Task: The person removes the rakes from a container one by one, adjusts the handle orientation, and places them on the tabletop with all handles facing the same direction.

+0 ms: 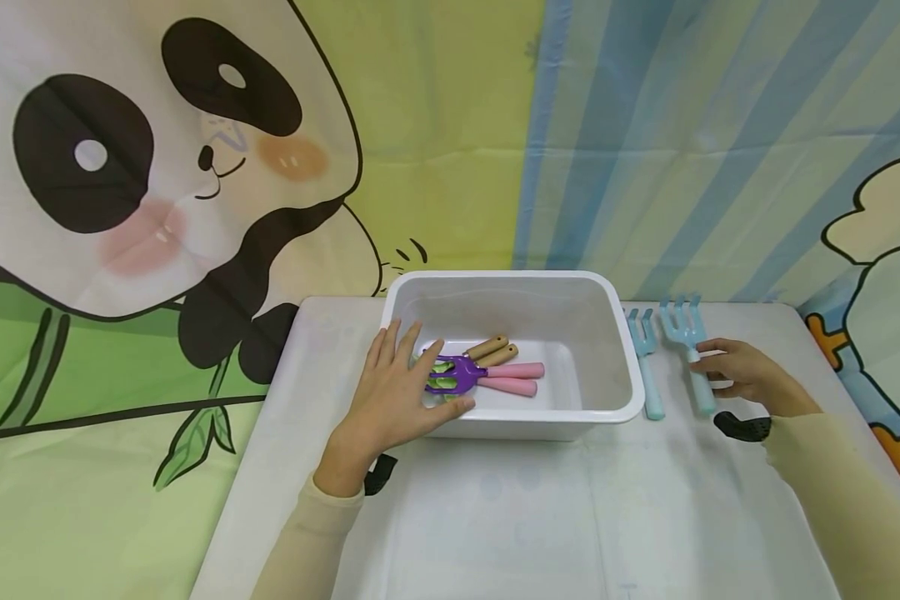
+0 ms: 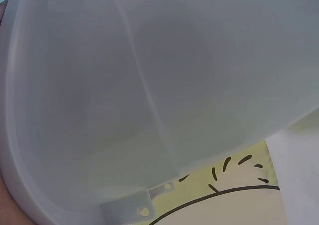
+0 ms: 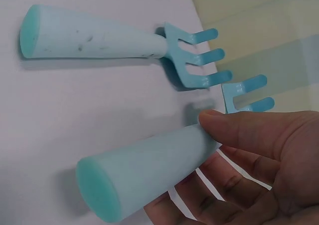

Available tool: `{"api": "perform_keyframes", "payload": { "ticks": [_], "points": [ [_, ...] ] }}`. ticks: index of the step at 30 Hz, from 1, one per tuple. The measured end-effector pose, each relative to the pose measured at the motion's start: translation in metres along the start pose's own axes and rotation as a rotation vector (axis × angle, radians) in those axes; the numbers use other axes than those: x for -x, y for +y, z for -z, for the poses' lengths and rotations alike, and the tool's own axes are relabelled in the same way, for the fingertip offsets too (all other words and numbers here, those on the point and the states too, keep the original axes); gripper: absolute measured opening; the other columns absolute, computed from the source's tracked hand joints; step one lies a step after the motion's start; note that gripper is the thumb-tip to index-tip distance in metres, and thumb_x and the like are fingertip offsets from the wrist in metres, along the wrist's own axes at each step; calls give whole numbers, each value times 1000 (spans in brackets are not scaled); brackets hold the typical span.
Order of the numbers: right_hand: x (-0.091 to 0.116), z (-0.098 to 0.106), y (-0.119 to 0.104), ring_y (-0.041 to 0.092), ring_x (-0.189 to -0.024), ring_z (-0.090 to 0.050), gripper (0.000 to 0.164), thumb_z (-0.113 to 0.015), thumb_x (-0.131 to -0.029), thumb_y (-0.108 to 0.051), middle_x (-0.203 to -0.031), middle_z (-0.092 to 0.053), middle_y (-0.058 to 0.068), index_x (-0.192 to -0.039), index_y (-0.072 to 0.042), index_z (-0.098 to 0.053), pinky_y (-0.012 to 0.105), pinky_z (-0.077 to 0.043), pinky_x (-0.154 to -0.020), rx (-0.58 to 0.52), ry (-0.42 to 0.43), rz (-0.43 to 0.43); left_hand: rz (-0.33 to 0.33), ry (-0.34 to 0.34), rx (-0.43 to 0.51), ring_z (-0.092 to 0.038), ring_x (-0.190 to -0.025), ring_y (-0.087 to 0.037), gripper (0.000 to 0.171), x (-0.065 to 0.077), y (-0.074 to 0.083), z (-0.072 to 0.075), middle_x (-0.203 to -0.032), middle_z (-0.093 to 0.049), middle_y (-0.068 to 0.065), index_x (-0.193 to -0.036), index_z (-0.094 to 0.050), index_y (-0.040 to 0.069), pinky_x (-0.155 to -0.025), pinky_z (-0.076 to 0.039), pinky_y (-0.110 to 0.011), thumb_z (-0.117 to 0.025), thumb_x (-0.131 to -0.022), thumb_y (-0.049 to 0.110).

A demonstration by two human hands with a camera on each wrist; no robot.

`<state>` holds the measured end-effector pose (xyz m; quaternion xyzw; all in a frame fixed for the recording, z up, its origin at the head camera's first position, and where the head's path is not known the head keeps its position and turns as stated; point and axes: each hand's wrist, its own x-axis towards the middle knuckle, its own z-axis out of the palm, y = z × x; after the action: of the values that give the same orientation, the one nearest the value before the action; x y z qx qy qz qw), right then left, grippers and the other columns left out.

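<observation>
My right hand [image 1: 746, 377] pinches a light blue hand rake [image 1: 702, 393] near the top of its handle, tines toward the back. In the right wrist view, the thumb lies on top of its pale handle [image 3: 149, 167] and the fingers are beneath. A second light blue hand rake [image 1: 651, 387] lies to its left, beside the bin. My left hand [image 1: 390, 392] is spread with straight fingers over the left end of a white bin [image 1: 607, 416]. Inside lie a purple rake head [image 1: 461, 375], pink handles [image 1: 513, 387] and tan handles [image 1: 501, 356]; the left hand partly hides the green heads.
The bin stands at the back of a white table [image 1: 495, 517]. Behind the table hangs a printed curtain [image 1: 450, 167] with a panda, close to the rakes' tines. In the left wrist view, the bin's outer wall [image 2: 99, 85] fills most of the picture.
</observation>
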<state>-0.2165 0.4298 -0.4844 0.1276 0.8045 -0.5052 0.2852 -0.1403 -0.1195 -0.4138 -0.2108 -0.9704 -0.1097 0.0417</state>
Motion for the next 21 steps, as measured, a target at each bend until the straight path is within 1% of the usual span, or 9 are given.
{"api": "perform_keyframes", "payload": {
  "ticks": [4, 12, 16, 21],
  "points": [
    [-4, -3, 6, 31, -110, -50, 72, -61, -101, -17, -131, -37, 29, -149, 13, -17, 46, -52, -88, 6, -2, -15, 3, 0, 9, -2, -150, -41, 103, 0, 0, 0, -161, -25, -18, -151, -48, 14, -119, 2, -52, -33, -81, 90],
    [-7, -8, 10, 27, -101, -52, 71, -62, -100, -16, -123, -43, 24, -148, 13, -20, 40, -53, -82, 14, -9, -49, 2, 8, 9, -2, -150, -41, 104, 0, 1, 0, -161, -25, -18, -151, -47, 15, -119, 1, -52, -32, -81, 90],
    [-7, -9, 9, 25, -96, -53, 70, -63, -99, -16, -115, -47, 20, -147, 13, -21, 40, -53, -80, 11, -8, -60, -2, 6, 13, -3, -150, -42, 104, 0, 1, 1, -161, -25, -19, -151, -47, 14, -119, 2, -52, -32, -82, 90],
    [-5, -11, 6, 26, -97, -53, 71, -64, -99, -17, -115, -48, 20, -147, 14, -22, 39, -53, -79, 36, -1, -64, -1, 10, 9, -2, -150, -41, 104, 1, 1, 0, -161, -26, -18, -150, -48, 14, -119, 2, -51, -31, -81, 90]
  ]
}}
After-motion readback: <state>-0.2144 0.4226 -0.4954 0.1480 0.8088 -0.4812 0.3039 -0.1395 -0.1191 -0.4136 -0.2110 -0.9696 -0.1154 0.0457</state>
